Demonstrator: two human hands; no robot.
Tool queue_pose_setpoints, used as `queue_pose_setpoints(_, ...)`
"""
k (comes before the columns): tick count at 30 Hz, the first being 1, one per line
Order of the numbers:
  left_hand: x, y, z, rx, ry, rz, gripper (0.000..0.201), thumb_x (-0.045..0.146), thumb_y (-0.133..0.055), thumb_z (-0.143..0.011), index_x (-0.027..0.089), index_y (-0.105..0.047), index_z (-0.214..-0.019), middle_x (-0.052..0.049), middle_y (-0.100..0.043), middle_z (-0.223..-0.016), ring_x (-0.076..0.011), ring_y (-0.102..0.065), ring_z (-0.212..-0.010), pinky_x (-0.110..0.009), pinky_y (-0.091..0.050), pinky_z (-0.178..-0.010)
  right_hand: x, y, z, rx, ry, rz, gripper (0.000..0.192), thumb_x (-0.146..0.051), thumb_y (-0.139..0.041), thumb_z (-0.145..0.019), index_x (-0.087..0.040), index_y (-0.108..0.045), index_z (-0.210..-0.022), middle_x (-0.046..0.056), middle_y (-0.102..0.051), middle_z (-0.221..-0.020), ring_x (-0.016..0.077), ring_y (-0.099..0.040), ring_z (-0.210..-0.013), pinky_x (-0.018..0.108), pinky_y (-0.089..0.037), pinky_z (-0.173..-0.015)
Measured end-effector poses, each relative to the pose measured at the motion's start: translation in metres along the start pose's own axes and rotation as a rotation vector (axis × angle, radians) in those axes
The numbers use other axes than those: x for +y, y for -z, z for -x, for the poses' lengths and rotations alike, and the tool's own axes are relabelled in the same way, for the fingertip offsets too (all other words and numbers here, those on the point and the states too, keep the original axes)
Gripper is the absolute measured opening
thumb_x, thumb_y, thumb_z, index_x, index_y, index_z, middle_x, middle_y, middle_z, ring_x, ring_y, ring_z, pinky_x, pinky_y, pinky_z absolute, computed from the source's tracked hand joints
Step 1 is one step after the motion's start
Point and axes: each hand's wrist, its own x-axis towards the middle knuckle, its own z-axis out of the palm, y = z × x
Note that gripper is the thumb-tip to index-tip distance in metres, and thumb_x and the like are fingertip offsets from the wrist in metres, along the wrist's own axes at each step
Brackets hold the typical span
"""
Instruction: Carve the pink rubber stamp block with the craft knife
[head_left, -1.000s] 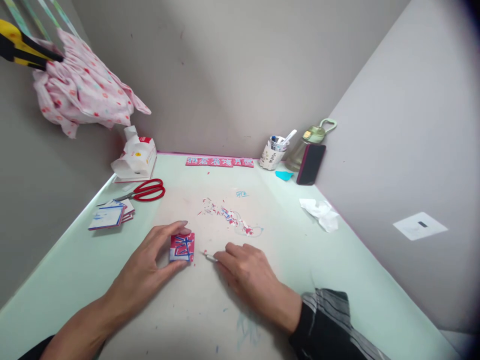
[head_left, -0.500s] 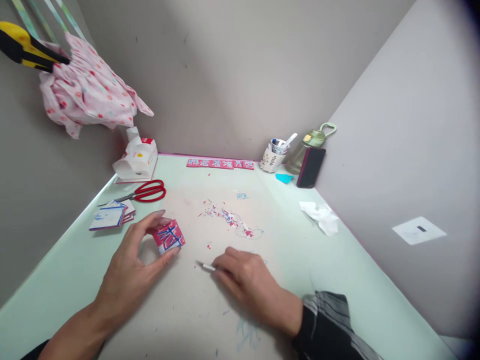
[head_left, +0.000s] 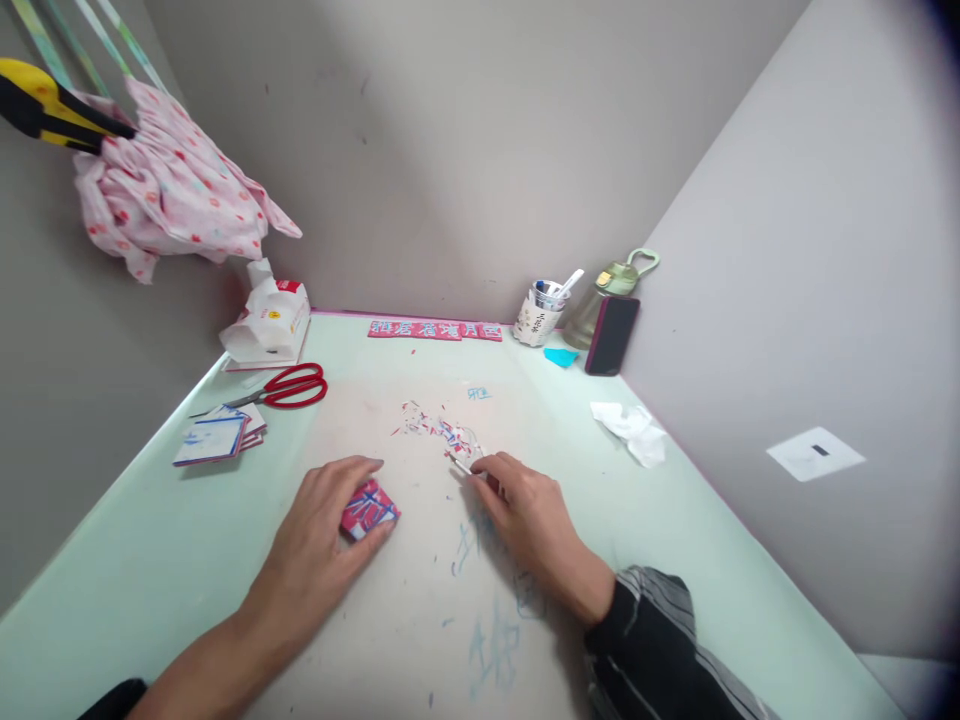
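Observation:
My left hand (head_left: 326, 530) grips a small square carving block (head_left: 369, 508) by its edges, thumb at the near side and fingers at the far side. The block's face is red with blue pen strokes and pale cut areas. In my right hand (head_left: 525, 505) is a slim craft knife (head_left: 459, 463), held like a pen. Its tip points up and left, at the near end of a scatter of red and white shavings (head_left: 435, 425). Most of the knife's handle is hidden in the fingers.
Red-handled scissors (head_left: 296, 386) and stacked square blocks (head_left: 212, 438) lie left. A tissue pack (head_left: 266, 325) stands behind them. At the back are a row of carved red tiles (head_left: 435, 330), a pen jar (head_left: 538, 315), a bottle (head_left: 592, 310) and a phone (head_left: 613, 335). A crumpled tissue (head_left: 630, 430) lies right.
My left hand has moved right and nearer to me with the block. My right hand has carried the knife away from me, up to the shavings.

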Motion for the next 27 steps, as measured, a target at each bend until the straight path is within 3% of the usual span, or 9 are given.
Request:
queue_pose_setpoints(5,-0.016,0.005,0.002,-0.214,-0.031,0.068,0.062,0.027,-0.073,-0.082,0.031,-0.054,-0.14,-0.007,-0.057,-0.147,-0.0321,-0.051,-0.138,-0.051,-0.044,-0.117,-0.012,-0.005,0.011,-0.03,0.081,-0.08,0.018,-0.018,-0.055,-0.099,-0.02,-0.069,-0.11,0.002,-0.068,-0.085,0.016,-0.062,-0.071,0.027,-0.041,-0.067)
queue_pose_setpoints(8,-0.021,0.015,0.003,-0.316,0.001,0.124,0.065,0.019,-0.068,-0.08,0.034,-0.054,-0.141,-0.004,-0.057,-0.148,-0.0302,-0.053,-0.138,-0.05,-0.043,-0.118,-0.018,-0.007,0.016,-0.039,0.163,-0.132,0.023,-0.018,-0.051,-0.099,-0.018,-0.069,-0.115,0.003,-0.065,-0.085,0.0169,-0.058,-0.07,0.028,-0.04,-0.066)
queue_pose_setpoints(13,-0.014,0.014,0.003,-0.284,0.076,0.107,0.051,0.028,-0.063,-0.087,0.03,-0.056,-0.138,-0.007,-0.061,-0.141,-0.0311,-0.057,-0.133,-0.052,-0.046,-0.115,-0.027,-0.007,0.025,-0.091,0.278,-0.168,0.026,-0.018,-0.047,-0.102,-0.019,-0.066,-0.12,0.004,-0.063,-0.085,0.0179,-0.055,-0.07,0.029,-0.036,-0.064)
queue_pose_setpoints(20,-0.004,0.004,0.0,-0.256,0.096,0.047,0.053,0.034,-0.066,-0.085,0.024,-0.055,-0.137,-0.01,-0.063,-0.135,-0.0323,-0.057,-0.13,-0.054,-0.047,-0.112,-0.033,-0.006,0.031,-0.129,0.347,-0.146,0.024,-0.019,-0.047,-0.105,-0.02,-0.067,-0.119,0.002,-0.063,-0.084,0.0163,-0.05,-0.065,0.03,-0.033,-0.062)
queue_pose_setpoints(24,-0.003,0.008,-0.001,-0.238,0.089,0.028,0.057,0.032,-0.073,-0.079,0.024,-0.057,-0.134,-0.009,-0.066,-0.129,-0.0335,-0.059,-0.125,-0.054,-0.05,-0.108,-0.034,-0.006,0.032,-0.121,0.376,-0.159,0.024,-0.02,-0.046,-0.106,-0.019,-0.066,-0.119,0.002,-0.063,-0.085,0.0162,-0.051,-0.066,0.03,-0.033,-0.062)
queue_pose_setpoints(27,-0.007,0.014,0.0,-0.259,0.077,0.045,0.06,0.029,-0.073,-0.078,0.028,-0.057,-0.136,-0.007,-0.064,-0.135,-0.0328,-0.059,-0.129,-0.052,-0.05,-0.11,-0.034,-0.005,0.032,-0.146,0.342,-0.15,0.025,-0.02,-0.045,-0.106,-0.019,-0.066,-0.119,0.003,-0.064,-0.086,0.0164,-0.053,-0.067,0.031,-0.035,-0.063)
